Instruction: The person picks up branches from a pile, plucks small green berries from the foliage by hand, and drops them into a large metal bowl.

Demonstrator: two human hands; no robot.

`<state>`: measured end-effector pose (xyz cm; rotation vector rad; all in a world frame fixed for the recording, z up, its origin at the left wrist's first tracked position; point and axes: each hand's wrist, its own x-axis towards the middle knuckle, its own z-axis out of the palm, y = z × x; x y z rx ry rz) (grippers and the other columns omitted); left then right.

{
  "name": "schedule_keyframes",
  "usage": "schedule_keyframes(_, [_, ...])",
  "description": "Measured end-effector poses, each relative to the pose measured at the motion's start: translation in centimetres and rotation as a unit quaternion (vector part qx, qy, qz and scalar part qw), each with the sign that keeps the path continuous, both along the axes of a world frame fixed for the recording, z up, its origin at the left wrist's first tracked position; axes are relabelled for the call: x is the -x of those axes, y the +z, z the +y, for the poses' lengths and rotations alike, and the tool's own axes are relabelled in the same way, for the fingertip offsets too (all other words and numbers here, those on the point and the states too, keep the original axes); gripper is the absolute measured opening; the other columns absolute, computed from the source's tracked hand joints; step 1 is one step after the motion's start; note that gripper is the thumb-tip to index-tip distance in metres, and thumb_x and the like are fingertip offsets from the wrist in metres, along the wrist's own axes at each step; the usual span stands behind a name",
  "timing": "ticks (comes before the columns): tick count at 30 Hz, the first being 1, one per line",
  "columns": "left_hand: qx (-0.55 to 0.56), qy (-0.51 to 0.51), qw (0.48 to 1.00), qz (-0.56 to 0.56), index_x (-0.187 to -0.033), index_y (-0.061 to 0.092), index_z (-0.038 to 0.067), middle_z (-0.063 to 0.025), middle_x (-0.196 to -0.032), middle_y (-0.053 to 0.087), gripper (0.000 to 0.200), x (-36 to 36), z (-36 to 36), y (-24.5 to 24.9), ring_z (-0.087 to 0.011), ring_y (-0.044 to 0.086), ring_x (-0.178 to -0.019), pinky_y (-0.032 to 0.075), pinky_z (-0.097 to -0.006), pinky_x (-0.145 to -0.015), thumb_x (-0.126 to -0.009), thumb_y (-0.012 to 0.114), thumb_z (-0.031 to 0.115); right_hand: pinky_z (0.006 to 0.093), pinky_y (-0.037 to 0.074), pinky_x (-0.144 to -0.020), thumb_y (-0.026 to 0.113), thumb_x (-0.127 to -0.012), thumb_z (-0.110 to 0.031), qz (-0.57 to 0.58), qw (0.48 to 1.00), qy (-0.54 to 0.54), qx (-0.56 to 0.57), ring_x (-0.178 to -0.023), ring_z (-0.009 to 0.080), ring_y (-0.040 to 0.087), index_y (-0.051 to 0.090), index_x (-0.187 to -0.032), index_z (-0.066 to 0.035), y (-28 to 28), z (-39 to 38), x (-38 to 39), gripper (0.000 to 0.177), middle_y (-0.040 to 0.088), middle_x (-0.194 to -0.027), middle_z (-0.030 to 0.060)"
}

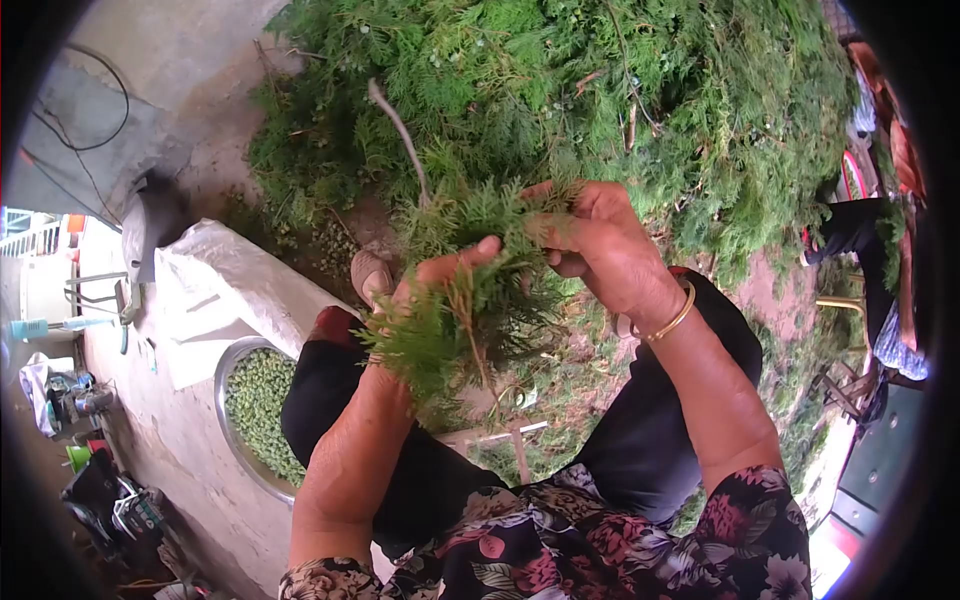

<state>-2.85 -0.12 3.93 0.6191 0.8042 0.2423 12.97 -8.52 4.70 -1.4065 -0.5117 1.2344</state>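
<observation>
Leafy sprig held between two hands above the lap

The evergreen sprig sits in the left hand, whose thumb presses over the foliage while its other fingers are largely hidden; the right hand meets it from 2 o'clock, fingers narrowed together at the upper fronds, though I cannot tell what lies between the tips; clock directions run from the sprig.

The fronds are flat, feathery and scale-like, with a thin brown twig hanging among them; a smooth gold bracelet rings the right wrist.

A pale, bent stick rises at 11 o'clock; a dense heap of cut branches spreads from 11 to 2; a white sack, creased, lies at 9; a round metal basin, full of small green pieces, stands at 8.

Dark-trousered knees flank the hands at 4 and 8, leaving a gap at 6; concrete floor stretches beyond the basin's rim.
</observation>
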Motion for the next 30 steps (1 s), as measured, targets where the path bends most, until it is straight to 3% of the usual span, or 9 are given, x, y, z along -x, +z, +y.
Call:
schedule_keyframes(8, [0.007,0.009,0.988,-0.154,-0.108,0.056,0.001,-0.0086,-0.087,0.062,0.031,1.7,2.8,-6.6,-0.016,0.059,-0.068,0.051,-0.0274,-0.059,-0.093,0.051,0.028,0.0182,0.038,-0.045,0.06,-0.082,-0.007,-0.052,0.997,0.03,-0.039,-0.056,0.0056,0.051,0.063,-0.093,0.003,-0.4,-0.1,-0.3,0.016,0.063,-0.069,0.0049])
schedule_keyframes(11, [0.093,-0.038,0.918,-0.385,-0.117,0.05,0.001,-0.0096,-0.092,0.061,0.037,1.3,3.1,-5.4,-0.0157,0.06,-0.073,0.052,-0.0255,-0.061,-0.093,0.049,0.029,0.0178,0.037,-0.044,0.06,-0.082,-0.007,0.017,0.997,-0.029,-0.068,-0.055,0.0054,0.05,0.063,-0.091,0.003,-0.3,0.0,-1.3,0.014,0.062,-0.068,0.0048])
schedule_keyframes(12, [0.018,0.06,0.972,-0.227,-0.12,0.047,0.001,-0.0095,-0.095,0.06,0.039,1.3,2.2,-3.2,-0.0161,0.06,-0.076,0.053,-0.025,-0.062,-0.093,0.05,0.029,0.0178,0.036,-0.044,0.06,-0.083,-0.008,0.094,0.991,-0.073,-0.069,-0.055,0.0055,0.049,0.064,-0.091,0.003,-0.1,-0.1,-1.5,0.014,0.062,-0.068,0.0047])
schedule_keyframes(15, [-0.246,0.165,0.953,-0.06,-0.125,0.044,0.003,-0.0086,-0.106,0.057,0.043,2.2,1.4,-4.9,-0.0175,0.061,-0.085,0.054,-0.026,-0.067,-0.091,0.053,0.028,0.0176,0.034,-0.042,0.063,-0.084,-0.013,0.096,0.991,-0.048,-0.082,-0.052,0.0058,0.047,0.065,-0.089,0.001,0.6,-0.5,-1.1,0.014,0.061,-0.066,0.0032])
schedule_keyframes(18, [0.031,0.151,0.956,-0.249,-0.127,0.043,0.003,-0.0092,-0.11,0.056,0.046,3.6,3.4,-7.0,-0.0198,0.059,-0.088,0.054,-0.029,-0.066,-0.091,0.053,0.029,0.0175,0.037,-0.045,0.069,-0.08,-0.016,-0.021,0.988,0.08,-0.132,-0.054,0.005,0.052,0.067,-0.085,-0.001,0.5,-1.1,-0.2,0.016,0.064,-0.069,0.0042])
schedule_keyframes(19, [-0.193,0.075,0.973,-0.1,-0.119,0.049,0.005,-0.0062,-0.104,0.057,0.037,4.1,3.2,-7.0,-0.0189,0.058,-0.089,0.052,-0.0295,-0.07,-0.086,0.058,0.02,0.0174,0.039,-0.046,0.072,-0.078,-0.017,-0.079,0.974,0.143,-0.155,-0.055,0.0045,0.054,0.069,-0.084,-0.002,0.5,-1.1,0.0,0.016,0.065,-0.07,0.0047])
schedule_keyframes(21, [-0.401,-0.007,0.915,0.056,-0.111,0.054,0.007,-0.0032,-0.097,0.058,0.03,4.7,3.4,-8.5,-0.0181,0.056,-0.09,0.049,-0.03,-0.075,-0.082,0.062,0.011,0.0216,0.045,-0.053,0.078,-0.073,-0.021,-0.152,0.961,0.17,-0.154,-0.061,0.0066,0.059,0.069,-0.081,-0.002,-0.6,-0.8,0.7,0.023,0.066,-0.069,0.0052])
schedule_keyframes(24, [-0.054,0.141,0.976,-0.154,-0.112,0.053,0.007,-0.003,-0.099,0.058,0.032,5.3,4.1,-12.5,-0.0177,0.056,-0.093,0.048,-0.0306,-0.078,-0.082,0.062,0.013,0.0274,0.047,-0.059,0.079,-0.07,-0.023,-0.262,0.947,0.176,-0.059,-0.063,0.0108,0.059,0.067,-0.082,0.001,-1.2,-0.7,1.9,0.03,0.064,-0.067,0.0108])
schedule_keyframes(30, [0.009,0.119,0.961,-0.25,-0.121,0.05,0.009,-0.005,-0.107,0.058,0.035,3.0,2.9,-8.5,-0.0167,0.056,-0.088,0.05,-0.0326,-0.073,-0.09,0.055,0.023,0.0303,0.039,-0.047,0.072,-0.074,-0.014,-0.255,0.955,0.125,-0.085,-0.048,0.0098,0.045,0.065,-0.075,0.002,-3.0,-0.7,2.8,0.017,0.053,-0.053,0.009])
